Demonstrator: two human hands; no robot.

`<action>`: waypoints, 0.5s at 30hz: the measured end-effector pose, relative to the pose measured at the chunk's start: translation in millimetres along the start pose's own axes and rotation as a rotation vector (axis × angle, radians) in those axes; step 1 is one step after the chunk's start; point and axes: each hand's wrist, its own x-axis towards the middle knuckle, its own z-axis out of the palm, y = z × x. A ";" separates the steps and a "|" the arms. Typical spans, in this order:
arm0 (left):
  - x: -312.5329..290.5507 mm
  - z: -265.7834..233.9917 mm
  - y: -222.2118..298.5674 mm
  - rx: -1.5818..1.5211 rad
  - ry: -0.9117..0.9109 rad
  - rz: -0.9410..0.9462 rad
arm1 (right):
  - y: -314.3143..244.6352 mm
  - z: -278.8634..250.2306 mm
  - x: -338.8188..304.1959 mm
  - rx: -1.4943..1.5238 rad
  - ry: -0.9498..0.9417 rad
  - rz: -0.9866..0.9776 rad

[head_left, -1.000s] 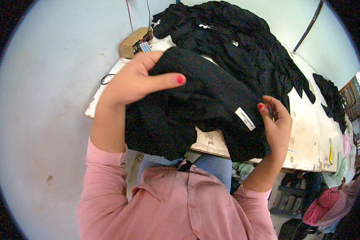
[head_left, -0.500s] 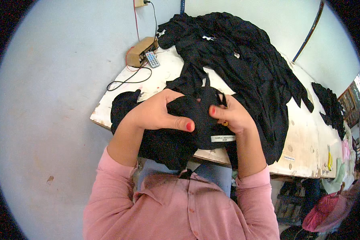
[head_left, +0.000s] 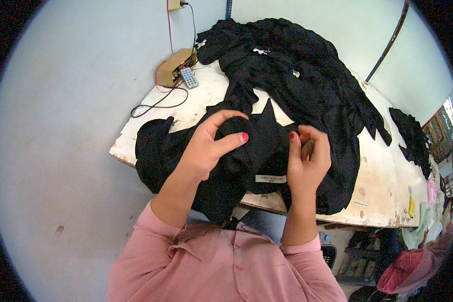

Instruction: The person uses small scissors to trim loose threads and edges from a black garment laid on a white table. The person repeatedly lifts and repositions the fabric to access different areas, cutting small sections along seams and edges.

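Between my hands a piece of black cloth (head_left: 269, 151) is spread above the table's near edge, with a pointed corner standing up at its far side. My left hand (head_left: 206, 146) curls around a bunched fold of it, thumb and fingers bent toward each other. On the other side my right hand (head_left: 311, 158) is closed at the cloth's right edge, thumb against bent fingers; its grip is partly hidden. A small white printed label (head_left: 270, 178) lies on the lower part of the cloth. More black fabric (head_left: 158, 146) hangs over the table edge beside my left forearm.
A large heap of black fabric (head_left: 307, 65) covers the back and right of the white table (head_left: 382, 191). At the back left sit a brown box device (head_left: 173, 68), a remote control (head_left: 189, 77) and a looped cable (head_left: 153, 106). A yellow tool (head_left: 411, 206) lies far right.
My hands have moved farther apart, and the cloth between them is spread wider. The right hand has shifted right, and the label has moved slightly left.
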 end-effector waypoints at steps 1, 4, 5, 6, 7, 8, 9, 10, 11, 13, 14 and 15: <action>0.9 1.8 -6.9 -0.040 0.012 -0.037 | 0.8 1.2 -7.5 0.062 -0.014 0.018; 3.5 10.8 -19.3 -0.169 0.002 -0.096 | -16.7 3.4 -9.8 0.110 -0.097 -0.093; 4.2 10.8 -24.2 -0.127 -0.009 -0.078 | -14.1 8.0 -14.2 0.112 -0.109 -0.096; 4.7 12.3 -25.7 -0.131 0.025 -0.080 | -10.4 10.9 -19.1 0.112 -0.122 -0.098; 5.7 13.8 -27.0 -0.135 0.060 -0.082 | -7.5 10.7 -18.7 0.073 -0.101 -0.164; 7.3 14.6 -28.0 -0.138 0.095 -0.083 | -6.2 7.2 -16.2 0.204 -0.183 -0.110; 9.2 13.7 -31.1 -0.155 0.119 -0.066 | -4.5 1.1 -13.6 0.339 -0.267 -0.054; 10.4 13.7 -32.1 -0.160 0.130 -0.062 | -1.7 -6.1 -11.5 0.469 -0.349 0.003; 11.7 13.8 -33.1 -0.165 0.141 -0.059 | 10.5 -14.3 -16.8 0.758 -0.510 0.224; 12.9 16.0 -34.1 -0.174 0.152 -0.087 | 3.9 -10.0 -20.0 0.762 -0.350 0.286; 12.4 18.9 -31.0 -0.182 0.149 -0.118 | 0.2 -5.0 -19.9 0.620 -0.233 0.244; 12.1 20.3 -29.0 -0.192 0.148 -0.147 | 2.5 -6.5 -17.3 0.426 -0.256 0.156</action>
